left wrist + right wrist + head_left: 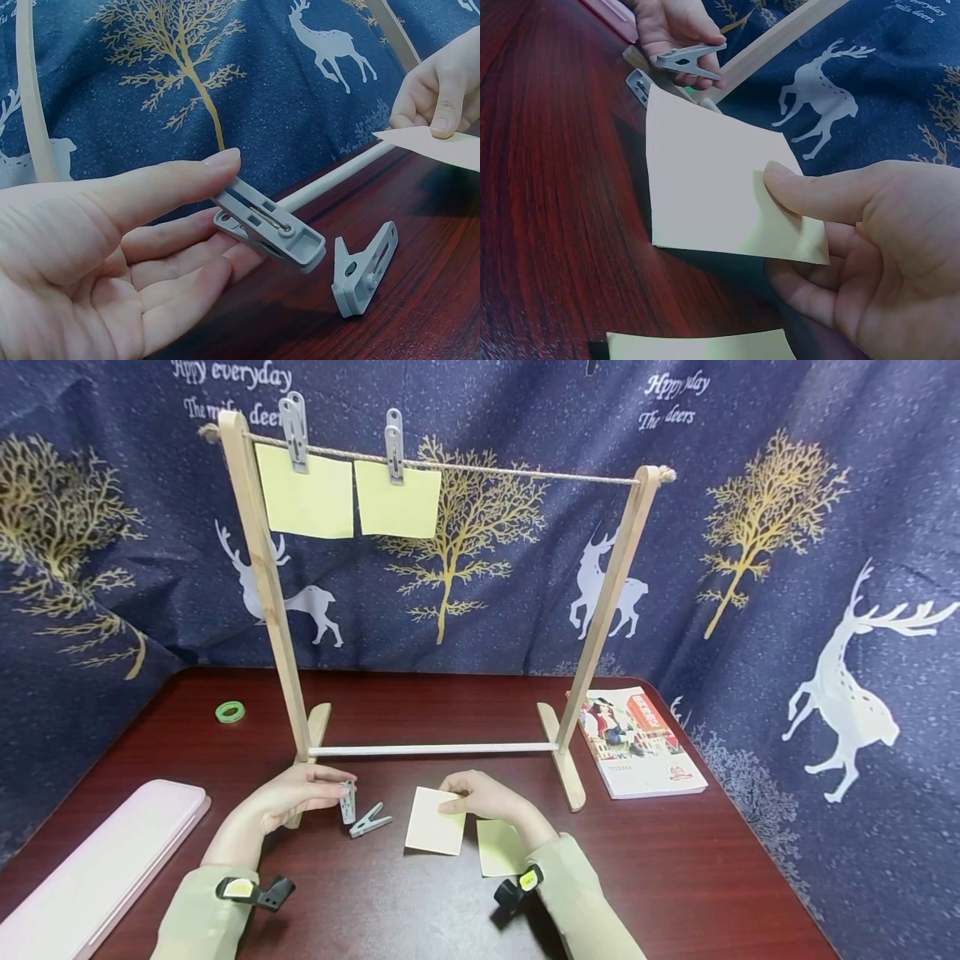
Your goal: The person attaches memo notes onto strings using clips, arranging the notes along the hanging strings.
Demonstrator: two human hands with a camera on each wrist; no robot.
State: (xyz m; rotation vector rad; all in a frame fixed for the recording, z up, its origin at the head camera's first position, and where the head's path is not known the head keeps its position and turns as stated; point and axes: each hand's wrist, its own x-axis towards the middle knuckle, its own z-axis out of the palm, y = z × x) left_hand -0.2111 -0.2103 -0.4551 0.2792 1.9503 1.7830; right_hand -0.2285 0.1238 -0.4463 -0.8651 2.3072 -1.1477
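Observation:
Between thumb and fingers, my left hand (298,792) pinches a grey clothespin (274,225) by its handle end, a little above the table. A second grey clothespin (370,821) lies on its side on the tabletop close by. My right hand (487,797) holds a pale yellow sticky note (712,180) by its edge, thumb on top and fingers beneath. Another yellow sticky note (501,847) lies on the table under the right wrist. Two yellow notes, a left one (306,493) and a right one (397,502), hang clipped by grey clothespins from the rope (480,468).
The rope is strung between two wooden posts (607,610) joined by a white bar (435,749) low down. A green tape roll (230,712) sits back left, a pink-white case (112,868) front left. At the right lies a booklet (645,743). A patterned blue curtain hangs behind.

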